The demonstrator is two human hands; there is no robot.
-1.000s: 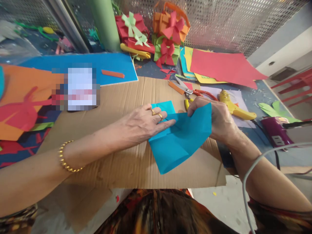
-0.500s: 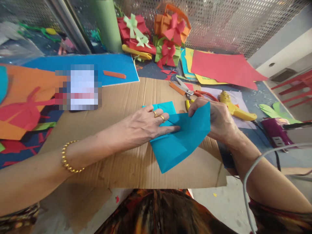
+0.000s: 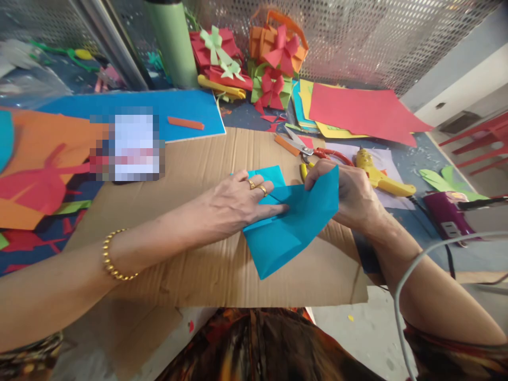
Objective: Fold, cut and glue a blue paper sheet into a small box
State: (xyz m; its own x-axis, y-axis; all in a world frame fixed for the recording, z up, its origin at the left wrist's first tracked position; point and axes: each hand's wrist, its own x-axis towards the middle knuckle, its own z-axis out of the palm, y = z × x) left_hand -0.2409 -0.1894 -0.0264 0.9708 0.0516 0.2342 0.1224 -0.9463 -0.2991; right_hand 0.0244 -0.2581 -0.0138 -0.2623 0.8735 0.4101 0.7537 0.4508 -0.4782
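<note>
A folded sheet of blue paper [image 3: 273,248] rests on brown cardboard, its right part lifted and bent up. My left hand [image 3: 238,198] holds the paper down from the left, its index finger stretched into the fold and the other fingers curled over the paper. At the raised right corner, my right hand [image 3: 349,193] is closed, pinching the paper's edge between thumb and fingers; most of those fingers are hidden behind the sheet. Just beyond the right hand lie scissors [image 3: 299,143] with red handles and a yellow-handled tool [image 3: 304,170], partly covered.
The cardboard [image 3: 190,264] covers the table's front. A yellow glue gun [image 3: 381,174] and a purple power socket [image 3: 448,211] lie right, with a grey cable [image 3: 405,286] across my right forearm. Paper bags with bows [image 3: 278,47], a green bottle [image 3: 174,47] and red sheets [image 3: 365,111] stand or lie behind.
The view has shifted very slightly. Both hands keep the same hold on the blue paper, and its fold looks unchanged.
</note>
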